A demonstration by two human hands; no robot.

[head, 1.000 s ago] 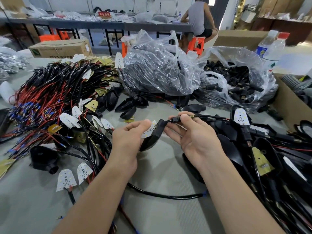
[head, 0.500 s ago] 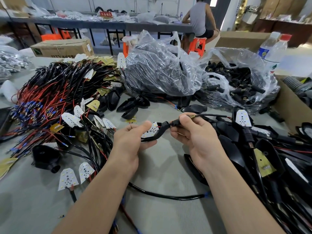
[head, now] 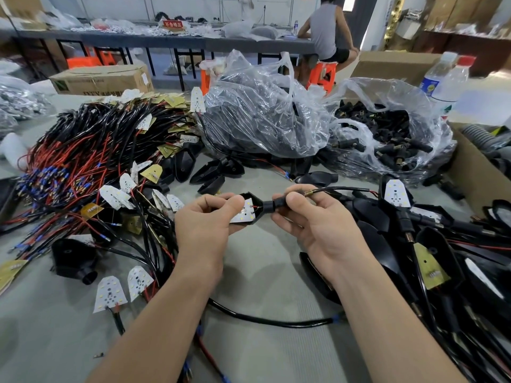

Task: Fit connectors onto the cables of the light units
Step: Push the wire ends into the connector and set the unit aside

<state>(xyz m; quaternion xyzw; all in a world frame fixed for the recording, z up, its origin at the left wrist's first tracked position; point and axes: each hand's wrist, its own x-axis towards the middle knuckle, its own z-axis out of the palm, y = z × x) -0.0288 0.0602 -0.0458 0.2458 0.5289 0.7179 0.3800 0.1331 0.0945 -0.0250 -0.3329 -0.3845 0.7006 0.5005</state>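
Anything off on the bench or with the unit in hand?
Nothing looks damaged. The left hand holds the light unit and the right hand pinches the connector at its neck. Only oddity: a small loose part lies alone on the mat, near left.

Plastic, film and matting
Light unit (head: 249, 210) shell: black semi-gloss plastic; its connector (head: 268, 207) the same. Bag (head: 262, 114): crinkled, shiny clear film. Table (head: 262, 272): matt grey.
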